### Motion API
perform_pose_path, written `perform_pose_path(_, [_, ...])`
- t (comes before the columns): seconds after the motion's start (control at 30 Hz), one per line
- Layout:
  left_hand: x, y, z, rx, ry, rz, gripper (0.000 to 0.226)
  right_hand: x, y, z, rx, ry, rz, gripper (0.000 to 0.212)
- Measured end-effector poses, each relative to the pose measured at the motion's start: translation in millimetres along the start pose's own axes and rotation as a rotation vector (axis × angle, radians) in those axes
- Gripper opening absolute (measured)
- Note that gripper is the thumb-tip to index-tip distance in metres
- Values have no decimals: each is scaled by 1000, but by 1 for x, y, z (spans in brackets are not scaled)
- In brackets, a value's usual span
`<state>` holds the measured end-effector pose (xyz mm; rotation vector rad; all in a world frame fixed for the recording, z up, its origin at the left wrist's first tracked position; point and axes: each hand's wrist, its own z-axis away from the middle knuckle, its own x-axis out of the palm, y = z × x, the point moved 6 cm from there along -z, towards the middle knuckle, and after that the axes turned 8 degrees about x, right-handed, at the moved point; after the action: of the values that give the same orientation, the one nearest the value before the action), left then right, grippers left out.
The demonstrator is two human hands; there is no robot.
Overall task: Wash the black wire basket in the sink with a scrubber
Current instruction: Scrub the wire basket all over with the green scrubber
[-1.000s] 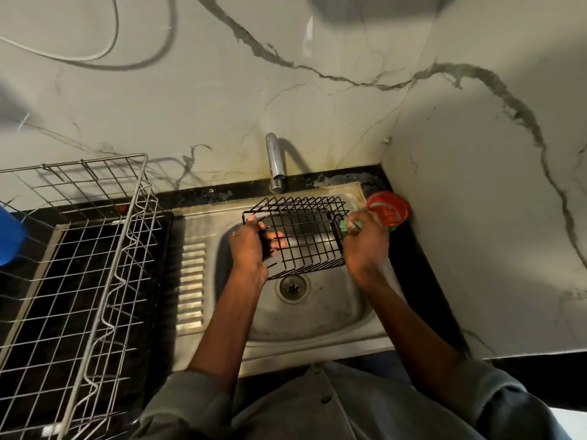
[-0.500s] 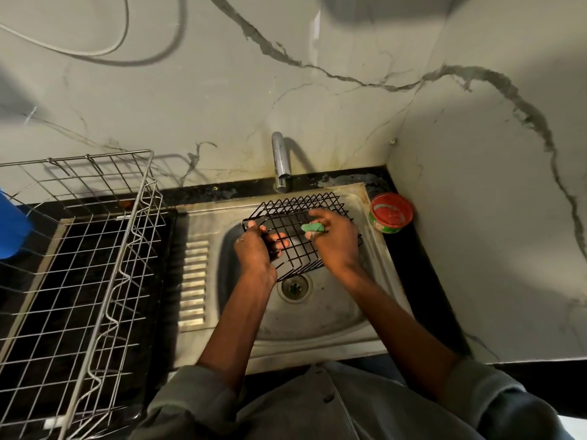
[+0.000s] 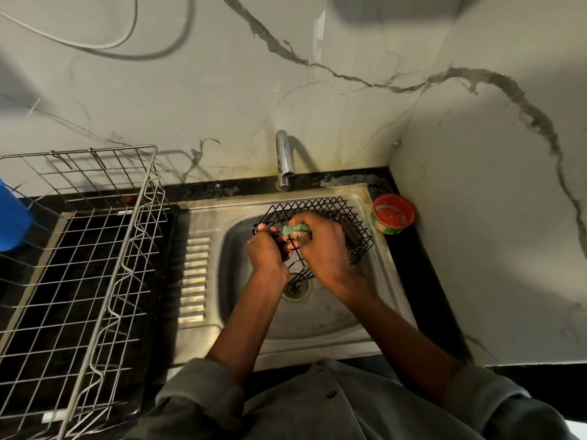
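1. Scrubbing is under way, judging by the layout: the steel sink [image 3: 320, 325] is the reference point, with its drain [image 3: 295, 289] uncovered and its tap [image 3: 283, 160] at the back rim showing no visible stream.
2. Left of the sink stands a large silver wire rack [image 3: 95, 249]; nothing washed is seen on it, so draining is not yet done.
3. Over the sink bowl, tilted above the drain, sits the black wire basket [image 3: 355, 230]. No suds or rinse water can be made out on it.
4. At the sink's back right corner rests a red and green tub [image 3: 393, 214], lid off, presumably cleaning paste.
5. The left hand [image 3: 266, 252] is closed around the basket's left edge, steadying it.
6. The right hand [image 3: 324, 246] is closed on the green scrubber [image 3: 297, 229], pressed to the wires beside the left hand's fingers.
7. Judgement: early to middle stage; remaining faces, rinsing and racking appear outstanding.
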<state>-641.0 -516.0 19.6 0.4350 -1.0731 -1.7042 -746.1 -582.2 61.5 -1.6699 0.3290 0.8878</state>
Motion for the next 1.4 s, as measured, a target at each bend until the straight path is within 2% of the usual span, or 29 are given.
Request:
perform_pose_path(0.07, [-3,2,-4,-3,5,22,36,-9,11,-3,-10,51,110,29])
perform_pose_path(0.17, [-3,2,-7,-12,-8,49,40,-29,39,-15,175,210,135,27])
perform_pose_path(0.2, [-1,1,-7,-17,-8,51,40,-25,35,-15,174,210,104,26])
perform_pose_path(0.27, [0,-1,-6,-25,11,53,37,-5,8,-7,47,104,98,22])
perform_pose_path(0.33, [-4,-4,-9,-29,34,54,35,10,-7,2,-85,21,187,21])
perform_pose_path(0.37, [-5,-5,-10,-33,26,56,36,7,-4,-1,-85,29,256,22])
perform_pose_path(0.5, [-4,-9,-11,-10,4,47,36,-16,43,-19,192,129,360,31])
perform_pose_path(0.6, [0,-12,-11,-13,20,29,35,6,20,-3,54,45,235,21])
perform_pose_path(0.67, [-4,-15,-15,-40,61,47,34,19,6,12,-98,-48,226,28])
perform_pose_path(0.73, [-7,-16,-18,-57,59,58,35,16,19,14,-135,-59,264,31])
perform_pose_path(0.83, [-9,-13,-19,-57,52,80,39,-1,73,1,99,18,332,28])
perform_pose_path(0.9, [-9,-13,-19,-52,57,74,39,-7,91,-2,217,46,280,27])
perform_pose_path(0.97, [-7,-15,-19,-58,61,71,38,5,67,5,135,25,192,24])
perform_pose_path(1.1, [-3,-16,-22,-41,44,92,36,39,-7,32,-292,-139,147,16])
perform_pose_path(1.27, [3,-19,-23,-36,-44,-2,26,33,-7,-23,-198,-24,187,21])
perform_pose_path(1.4, [2,-12,-31,-32,-25,49,28,44,-20,-31,-174,-41,88,22])
